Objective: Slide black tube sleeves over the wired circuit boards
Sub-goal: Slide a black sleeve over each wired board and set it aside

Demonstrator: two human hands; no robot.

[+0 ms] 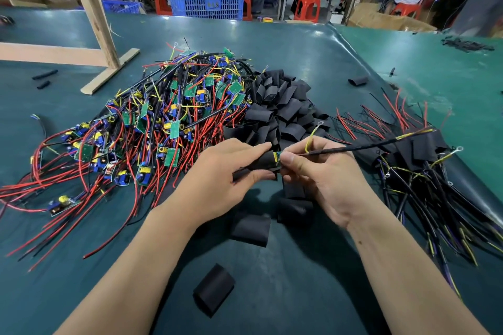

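My left hand [217, 171] grips a black tube sleeve [262, 162] above the green table. A green circuit board [277, 157] pokes out of the sleeve's right end. My right hand [321, 171] pinches that board end, and the board's black cable [353, 147] with a yellow ring-terminal wire [310, 139] runs off to the right. A big heap of wired circuit boards [163, 117] with red and black leads lies at the left. A pile of loose black sleeves [283, 106] sits behind my hands.
Sleeved boards with cables [424, 160] lie in a stack at the right. Loose sleeves [251, 228] [213, 289] lie near the front edge. A wooden frame [103, 43] stands at the back left. Blue crates [206, 0], red stools and seated people are beyond the table.
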